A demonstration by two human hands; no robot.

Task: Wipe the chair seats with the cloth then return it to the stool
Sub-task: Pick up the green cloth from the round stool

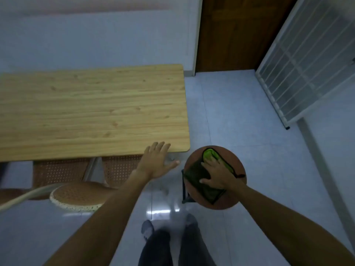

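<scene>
A green cloth (196, 176) lies folded on the round brown stool (236, 162) to the right of the table. My right hand (217, 174) rests flat on top of the cloth, fingers spread, pressing it against the seat. My left hand (156, 160) hovers open, palm down, over the near right corner of the table, holding nothing. Two perforated brown chair seats (59, 170) (119, 167) are tucked under the table's near edge. A round woven chair seat (76, 195) stands closer to me on the left.
The wooden table (92, 110) fills the left middle. A white wire-grid rack (307, 60) leans at the right, a brown door (236, 33) stands behind. Glossy tiled floor (249, 116) lies between stool and rack. My legs and feet show at the bottom.
</scene>
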